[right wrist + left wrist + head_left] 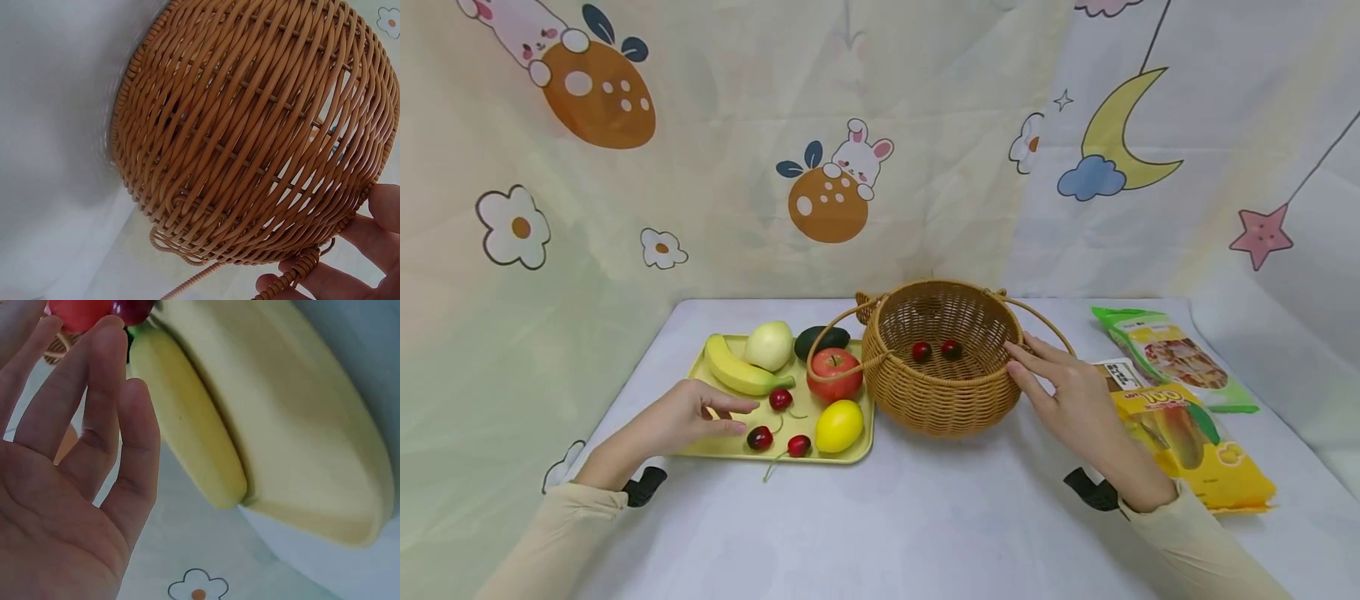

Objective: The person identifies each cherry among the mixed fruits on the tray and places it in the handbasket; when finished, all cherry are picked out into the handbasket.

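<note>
My left hand (696, 414) hovers over the yellow tray (715, 452), its fingers loosely bent with nothing between them. Close to its fingertips lie three dark red cherries (780, 399) with stems. A banana (187, 419) is beside the hand in the left wrist view. My right hand (1071, 400) holds the rim of a brown wicker basket (943, 404) at its right side; in the right wrist view, fingers (365, 244) meet the rim by the handle joint. Inside the upright basket are two cherries (921, 351).
The tray also bears a pale green round fruit (769, 346), an avocado (822, 340), a red apple (834, 374) and a lemon (839, 426). The basket's handle (820, 333) hangs over the apple. Green (1180, 358) and yellow (1187, 446) snack packs lie right.
</note>
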### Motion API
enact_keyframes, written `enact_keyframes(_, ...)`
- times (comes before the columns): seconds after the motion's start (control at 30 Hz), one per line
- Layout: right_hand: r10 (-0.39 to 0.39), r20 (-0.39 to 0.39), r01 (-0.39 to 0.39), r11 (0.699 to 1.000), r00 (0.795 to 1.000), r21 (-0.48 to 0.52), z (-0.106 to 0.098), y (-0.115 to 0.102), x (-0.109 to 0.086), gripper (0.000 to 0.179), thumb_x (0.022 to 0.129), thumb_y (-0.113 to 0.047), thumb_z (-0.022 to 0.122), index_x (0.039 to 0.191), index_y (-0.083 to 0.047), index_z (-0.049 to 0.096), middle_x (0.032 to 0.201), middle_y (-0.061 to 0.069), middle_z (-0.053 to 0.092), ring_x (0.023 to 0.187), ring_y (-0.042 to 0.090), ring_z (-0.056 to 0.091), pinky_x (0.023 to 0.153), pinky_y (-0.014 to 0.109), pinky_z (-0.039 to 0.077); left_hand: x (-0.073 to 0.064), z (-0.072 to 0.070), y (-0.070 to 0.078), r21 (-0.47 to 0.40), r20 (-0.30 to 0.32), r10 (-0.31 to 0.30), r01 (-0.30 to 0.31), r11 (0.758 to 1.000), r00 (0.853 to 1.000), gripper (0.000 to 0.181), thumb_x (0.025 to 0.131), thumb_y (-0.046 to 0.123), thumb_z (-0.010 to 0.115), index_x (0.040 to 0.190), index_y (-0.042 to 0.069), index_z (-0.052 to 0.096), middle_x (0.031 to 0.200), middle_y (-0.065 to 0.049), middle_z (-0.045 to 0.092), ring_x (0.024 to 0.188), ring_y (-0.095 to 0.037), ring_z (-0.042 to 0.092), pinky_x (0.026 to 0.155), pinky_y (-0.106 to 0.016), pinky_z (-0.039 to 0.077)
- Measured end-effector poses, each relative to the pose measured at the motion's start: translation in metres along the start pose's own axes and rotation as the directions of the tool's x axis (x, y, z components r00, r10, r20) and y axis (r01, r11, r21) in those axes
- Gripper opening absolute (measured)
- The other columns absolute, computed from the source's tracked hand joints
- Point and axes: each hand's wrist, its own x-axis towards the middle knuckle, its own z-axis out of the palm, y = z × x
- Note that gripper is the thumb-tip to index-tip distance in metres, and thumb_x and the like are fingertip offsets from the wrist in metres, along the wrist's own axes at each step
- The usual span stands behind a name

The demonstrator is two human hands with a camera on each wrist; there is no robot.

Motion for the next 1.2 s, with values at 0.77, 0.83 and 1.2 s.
enact_keyframes(0.77, 0.003, 0.001, -0.003, 1.000, 1.000, 0.014, -0.001, 0.000, 0.000, 0.035, 0.098, -0.020, 0.070, 0.133, -0.013, 0.070, 0.137, 0.024, 0.064, 0.119, 0.050, 0.064, 0.087, 0.064, 0.055, 0.006, 0.024, -0.003, -0.014, 0.085, -0.063, 0.064, 0.998, 0.994, 0.036, 0.085, 0.023, 0.084, 0.119, 0.013, 0.079, 0.107, -0.004, 0.080, 0.054, -0.002, 0.029, 0.049, -0.020, 0.031)
enact_keyframes(0.83, 0.003, 0.001, -0.003, 1.000, 1.000, 0.011, -0.001, 0.000, 0.000, 0.035, 0.098, -0.020, 0.070, 0.133, -0.013, 0.070, 0.137, 0.024, 0.064, 0.119, 0.050, 0.064, 0.088, 0.064, 0.055, 0.006, 0.024, -0.003, -0.013, 0.085, -0.065, 0.066, 0.998, 0.994, 0.036, 0.085, 0.022, 0.084, 0.119, 0.014, 0.079, 0.111, -0.006, 0.080, 0.055, -0.002, 0.030, 0.049, -0.020, 0.031)
enact_keyframes(1.2, 0.003, 0.001, -0.003, 1.000, 1.000, 0.010, -0.001, 0.000, 0.000, 0.035, 0.098, -0.020, 0.070, 0.133, -0.013, 0.070, 0.137, 0.025, 0.064, 0.119, 0.050, 0.064, 0.086, 0.063, 0.055, 0.006, 0.023, -0.002, -0.016, 0.089, -0.064, 0.065, 0.998, 0.994, 0.035, 0.086, 0.022, 0.084, 0.119, 0.013, 0.078, 0.110, -0.007, 0.080, 0.057, -0.003, 0.030, 0.050, -0.021, 0.031)
